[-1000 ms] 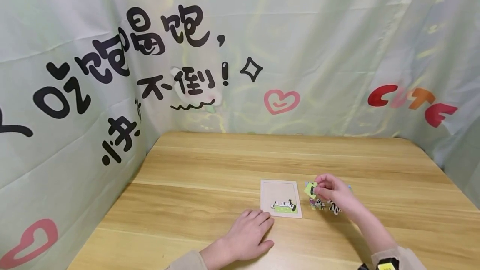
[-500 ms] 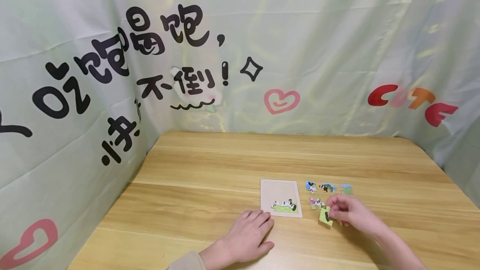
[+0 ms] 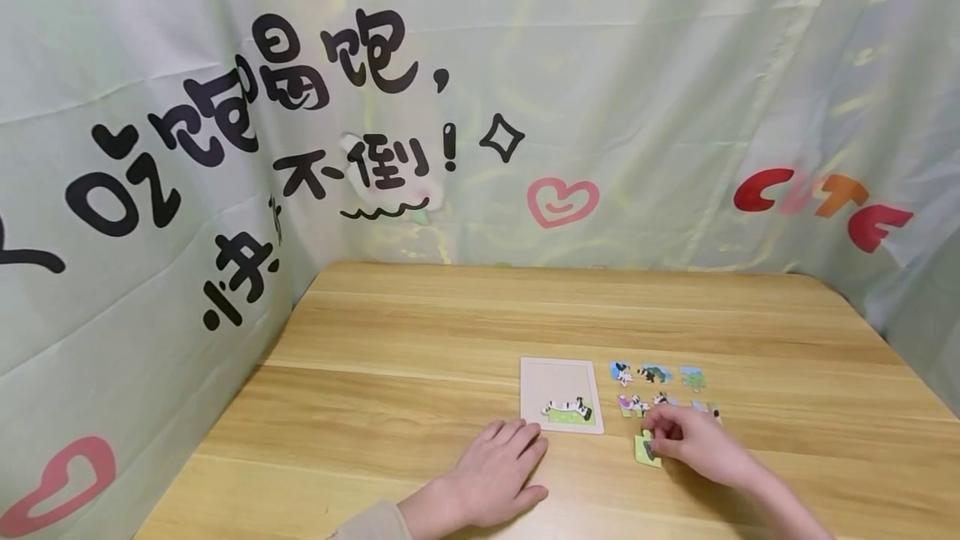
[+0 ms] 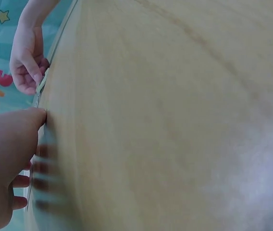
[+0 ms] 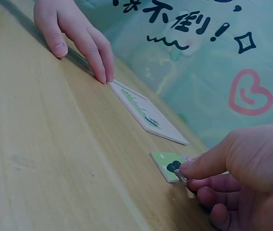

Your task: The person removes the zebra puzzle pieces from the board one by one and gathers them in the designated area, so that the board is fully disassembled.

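Observation:
My right hand [image 3: 697, 442] pinches a green puzzle piece [image 3: 645, 450] with a dark marking between thumb and fingers. The piece is just above or on the table, right of the puzzle board; contact with the wood cannot be told. In the right wrist view the green puzzle piece [image 5: 161, 162] sticks out past the thumb. A pale, framed puzzle board [image 3: 540, 382] holds joined pieces with a zebra body on green [image 3: 567, 412] in its lower right corner. My left hand [image 3: 498, 473] lies with extended fingers, their tips at the board's near edge.
Several loose puzzle pieces lie in rows right of the board, among them a blue-and-green piece [image 3: 693, 377] and a piece with a dark animal [image 3: 655, 374]. Some are partly behind my right hand. A printed curtain [image 3: 637, 107] encloses the wooden table [image 3: 390, 357].
My right hand has carried the green piece from above the far row toward me, to the near side of the loose pieces. Those pieces are less covered now. My left hand stays put.

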Available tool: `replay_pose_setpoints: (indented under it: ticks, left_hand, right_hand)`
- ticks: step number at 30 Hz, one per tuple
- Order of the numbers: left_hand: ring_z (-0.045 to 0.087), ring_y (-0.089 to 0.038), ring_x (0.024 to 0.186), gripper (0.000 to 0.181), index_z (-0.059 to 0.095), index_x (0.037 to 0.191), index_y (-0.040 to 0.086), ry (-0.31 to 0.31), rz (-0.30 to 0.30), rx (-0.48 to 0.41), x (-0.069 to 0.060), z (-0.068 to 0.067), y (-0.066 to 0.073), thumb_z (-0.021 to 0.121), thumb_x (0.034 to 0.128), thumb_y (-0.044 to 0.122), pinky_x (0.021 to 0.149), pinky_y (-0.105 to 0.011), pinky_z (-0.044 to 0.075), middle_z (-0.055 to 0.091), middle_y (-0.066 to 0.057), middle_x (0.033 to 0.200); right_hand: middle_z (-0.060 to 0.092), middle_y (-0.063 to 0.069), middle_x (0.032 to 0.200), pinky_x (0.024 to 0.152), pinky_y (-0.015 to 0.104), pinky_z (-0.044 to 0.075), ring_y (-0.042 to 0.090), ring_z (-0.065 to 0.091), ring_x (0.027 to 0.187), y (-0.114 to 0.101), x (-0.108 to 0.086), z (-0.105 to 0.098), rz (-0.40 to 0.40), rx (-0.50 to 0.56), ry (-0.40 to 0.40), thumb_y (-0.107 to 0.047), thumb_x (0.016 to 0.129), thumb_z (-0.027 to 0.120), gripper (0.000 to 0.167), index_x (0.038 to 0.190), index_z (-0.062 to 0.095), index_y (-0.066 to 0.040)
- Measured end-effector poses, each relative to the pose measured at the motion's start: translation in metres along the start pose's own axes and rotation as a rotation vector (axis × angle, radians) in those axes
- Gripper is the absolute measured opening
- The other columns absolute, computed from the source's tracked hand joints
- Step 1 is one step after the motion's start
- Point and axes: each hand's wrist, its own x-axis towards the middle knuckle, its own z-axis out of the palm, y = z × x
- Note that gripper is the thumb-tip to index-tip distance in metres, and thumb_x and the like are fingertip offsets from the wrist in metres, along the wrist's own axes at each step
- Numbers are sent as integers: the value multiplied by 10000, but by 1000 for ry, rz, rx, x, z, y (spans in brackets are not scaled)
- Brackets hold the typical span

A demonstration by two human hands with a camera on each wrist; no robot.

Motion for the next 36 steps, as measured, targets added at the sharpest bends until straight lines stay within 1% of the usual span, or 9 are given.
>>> replay_pose_setpoints:
  ticks: [5, 10, 16, 22, 25, 28, 31, 34, 36]
  left_hand:
    - [405, -199, 1224, 550, 479, 1322, 134, -18, -5, -7, 0, 1, 0, 362, 946, 517, 984, -360, 341, 457, -35, 1324]
    - [406, -203, 1223, 546, 482, 1316, 132, -3, -6, -8, -1, 3, 0, 369, 943, 515, 982, -362, 343, 461, -39, 1319]
    - [406, -197, 1218, 533, 491, 1305, 129, 9, -6, -9, -2, 4, 0, 381, 943, 505, 978, -354, 345, 465, -39, 1313]
    - [412, -199, 1213, 532, 499, 1297, 127, 25, -5, -16, -2, 3, 1, 392, 939, 505, 976, -357, 347, 471, -41, 1306]
    - [416, -201, 1215, 538, 498, 1302, 129, 23, -7, -19, -2, 3, 1, 389, 938, 510, 978, -362, 351, 473, -40, 1307]
    - [419, -202, 1214, 541, 498, 1303, 130, 24, -8, -21, -2, 3, 1, 389, 936, 513, 977, -363, 353, 474, -41, 1306]
    - [423, -201, 1208, 537, 504, 1297, 128, 37, -7, -20, -2, 4, 1, 402, 933, 510, 973, -361, 355, 478, -43, 1300]
    - [425, -196, 1202, 533, 510, 1290, 128, 47, -6, -15, -2, 4, 1, 408, 931, 508, 968, -357, 355, 481, -41, 1293]
    - [426, -194, 1202, 536, 510, 1292, 131, 46, -6, -13, -2, 5, 1, 405, 930, 512, 968, -358, 356, 482, -38, 1293]
  right_hand:
    - [500, -60, 730, 571, 223, 393, 14, 441, 651, 1, 0, 1, 6, -4, 4, -68, 814, 676, 112, 905, 614, -84]
    - [495, -58, 729, 567, 224, 386, 18, 433, 650, 1, 1, 2, 10, -7, 1, -75, 815, 677, 112, 909, 616, -83]
    - [508, -79, 728, 578, 226, 396, 13, 440, 655, -1, 2, 5, 17, -61, 46, -75, 797, 688, 117, 903, 642, -96]
    - [502, -116, 717, 582, 231, 391, 4, 428, 656, -4, 3, 8, 17, -145, 94, -85, 784, 704, 114, 873, 659, -140]
    - [498, -98, 720, 572, 230, 385, 12, 422, 652, -5, 1, 8, 25, -134, 86, -133, 792, 713, 108, 884, 656, -126]
    - [500, -70, 749, 581, 229, 388, 28, 426, 672, -7, -1, 7, 42, -109, 64, -225, 762, 748, 216, 906, 646, -101]
    - [491, -64, 778, 598, 232, 385, 43, 422, 698, -10, -1, 6, 53, -125, 47, -287, 707, 783, 315, 917, 632, -107]
    - [482, -76, 784, 605, 234, 374, 49, 412, 708, -12, 0, 6, 55, -157, 40, -272, 682, 797, 324, 918, 628, -128]
    - [481, -75, 784, 600, 233, 372, 48, 411, 706, -11, -1, 5, 48, -149, 30, -246, 685, 795, 304, 908, 622, -134]
